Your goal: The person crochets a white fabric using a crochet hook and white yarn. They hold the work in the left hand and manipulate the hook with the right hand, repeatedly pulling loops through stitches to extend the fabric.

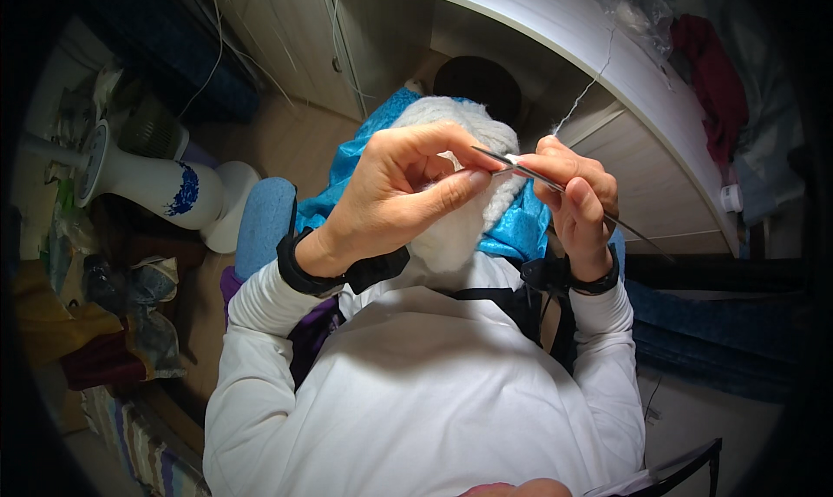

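Observation:
My left hand (416, 184) pinches a short length of a metal knitting needle between thumb and forefinger. A second long metal knitting needle (625, 229) runs through the fingers of my right hand (576, 194), and its tip crosses the first needle. A bit of white yarn lies where they cross. From the right forefinger a strand of light yarn (582, 96) rises to the desk. Below the hands, in my lap, lie fluffy white knitting or yarn (449, 236) and a thick braided whitish piece (501, 204), over shiny blue fabric (530, 227).
A curved-looking pale desk (566, 35) stands in front, with a clear plastic bag (641, 18) and dark red cloth (712, 87) on it. At the left are a white vase-shaped stand with blue decoration (176, 191), bags and cloths. A round dark object (478, 87) sits under the desk.

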Available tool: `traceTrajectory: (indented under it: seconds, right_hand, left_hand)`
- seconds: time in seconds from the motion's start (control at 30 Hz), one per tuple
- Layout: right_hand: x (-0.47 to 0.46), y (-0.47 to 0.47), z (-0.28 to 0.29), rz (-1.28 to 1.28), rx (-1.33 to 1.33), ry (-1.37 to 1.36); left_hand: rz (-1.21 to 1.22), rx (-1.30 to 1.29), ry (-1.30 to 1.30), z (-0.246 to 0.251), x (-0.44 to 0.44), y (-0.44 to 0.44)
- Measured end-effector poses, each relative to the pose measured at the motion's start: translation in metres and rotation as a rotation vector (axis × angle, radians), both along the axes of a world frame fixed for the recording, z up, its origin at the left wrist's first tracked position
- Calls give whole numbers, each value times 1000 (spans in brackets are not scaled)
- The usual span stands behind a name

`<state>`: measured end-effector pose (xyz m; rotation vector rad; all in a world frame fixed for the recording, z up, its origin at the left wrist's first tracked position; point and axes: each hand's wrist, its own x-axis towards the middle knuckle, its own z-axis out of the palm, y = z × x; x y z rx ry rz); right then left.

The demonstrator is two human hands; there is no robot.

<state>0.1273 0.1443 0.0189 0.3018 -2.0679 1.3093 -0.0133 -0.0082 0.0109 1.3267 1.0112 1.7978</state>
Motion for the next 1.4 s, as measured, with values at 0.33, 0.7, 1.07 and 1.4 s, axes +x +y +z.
traceTrajectory:
  seconds: [0.33, 0.7, 1.07, 1.4]
  right_hand:
    - [8, 2, 15, 23, 88, -141]
    - [8, 7, -4, 174, -339, -136]
    - [10, 7, 1, 107, -199, -147]
    - [8, 5, 15, 125, -3, -158]
  left_hand:
    - [-67, -162, 89, 2, -3, -4]
    - [-30, -27, -23, 3, 1, 1]
    - [-22, -41, -5, 2, 2, 3]
    - [-89, -161, 93, 5, -7, -6]
